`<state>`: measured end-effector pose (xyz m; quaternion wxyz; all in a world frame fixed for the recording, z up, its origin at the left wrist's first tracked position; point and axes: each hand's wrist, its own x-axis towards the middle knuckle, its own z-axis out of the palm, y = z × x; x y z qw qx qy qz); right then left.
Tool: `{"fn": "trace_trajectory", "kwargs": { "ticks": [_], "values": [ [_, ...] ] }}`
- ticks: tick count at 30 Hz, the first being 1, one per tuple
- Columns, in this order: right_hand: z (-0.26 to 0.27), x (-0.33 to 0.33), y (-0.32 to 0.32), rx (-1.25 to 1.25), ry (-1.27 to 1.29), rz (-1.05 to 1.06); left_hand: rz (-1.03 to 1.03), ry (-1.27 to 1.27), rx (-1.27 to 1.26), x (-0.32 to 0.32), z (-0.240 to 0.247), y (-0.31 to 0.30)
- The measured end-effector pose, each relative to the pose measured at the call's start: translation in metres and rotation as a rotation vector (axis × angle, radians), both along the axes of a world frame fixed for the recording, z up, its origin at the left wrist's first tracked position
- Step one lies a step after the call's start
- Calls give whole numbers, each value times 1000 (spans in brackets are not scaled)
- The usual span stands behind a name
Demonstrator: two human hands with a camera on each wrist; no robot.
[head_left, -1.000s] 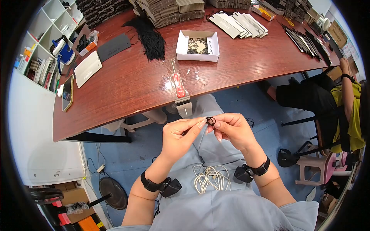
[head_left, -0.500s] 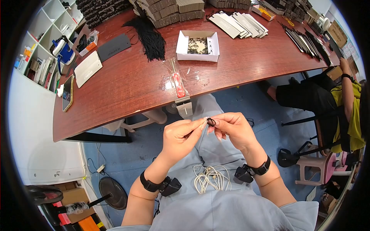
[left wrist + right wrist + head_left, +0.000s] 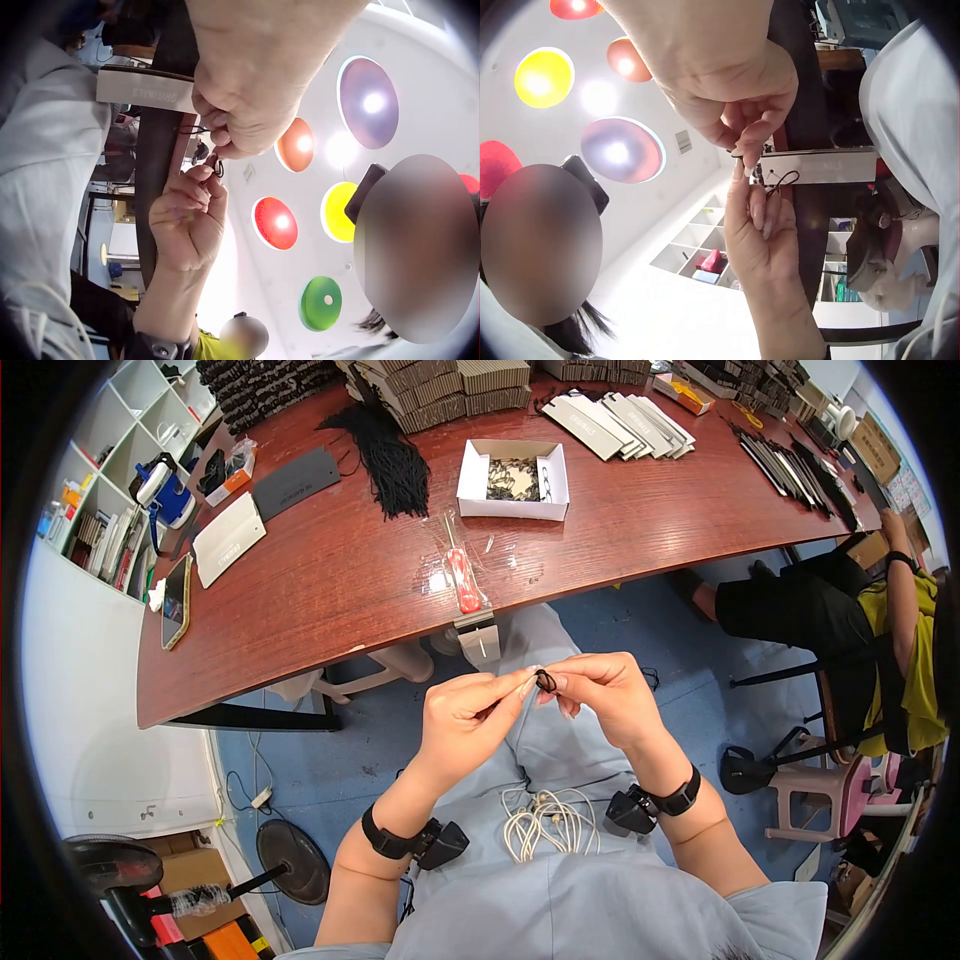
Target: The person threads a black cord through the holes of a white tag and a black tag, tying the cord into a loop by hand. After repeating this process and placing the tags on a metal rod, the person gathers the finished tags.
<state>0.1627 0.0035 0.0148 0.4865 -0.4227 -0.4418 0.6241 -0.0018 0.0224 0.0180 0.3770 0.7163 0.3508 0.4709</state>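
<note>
Over the lap in the head view, my left hand and right hand meet fingertip to fingertip. Between them is a thin black cord, bent into a small loop. Thumb and forefinger of each hand pinch it. In the right wrist view a slack loop of the cord stands out beside the left fingers. The left wrist view has a dark bit of it at the right fingertips. Most of the cord is hidden by the fingers.
Ahead is a red-brown table with a white box of small dark pieces, a red-handled screwdriver, black cords and pale tags. A pale printed piece stands at its edge. Someone sits at right.
Both hands stay nearly in place, still pinching the cord. The small black loop has shifted shape slightly, and the right hand's lower fingers have drawn a little closer in.
</note>
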Motion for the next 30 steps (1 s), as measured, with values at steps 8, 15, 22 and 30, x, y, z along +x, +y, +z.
{"fn": "trace_trajectory", "kwargs": {
  "ticks": [8, 15, 22, 30],
  "values": [
    [3, 2, 1, -96, 82, 77, 10, -9, -23, -2, 1, 1],
    [3, 1, 2, -131, 93, 80, -5, 88, 88, -5, -2, 3],
    [0, 0, 2, -127, 62, 48, -40, 197, 250, -8, -2, 5],
    [2, -2, -1, -39, 19, -30, -2, 104, 61, -9, 0, -1]
  ]
}}
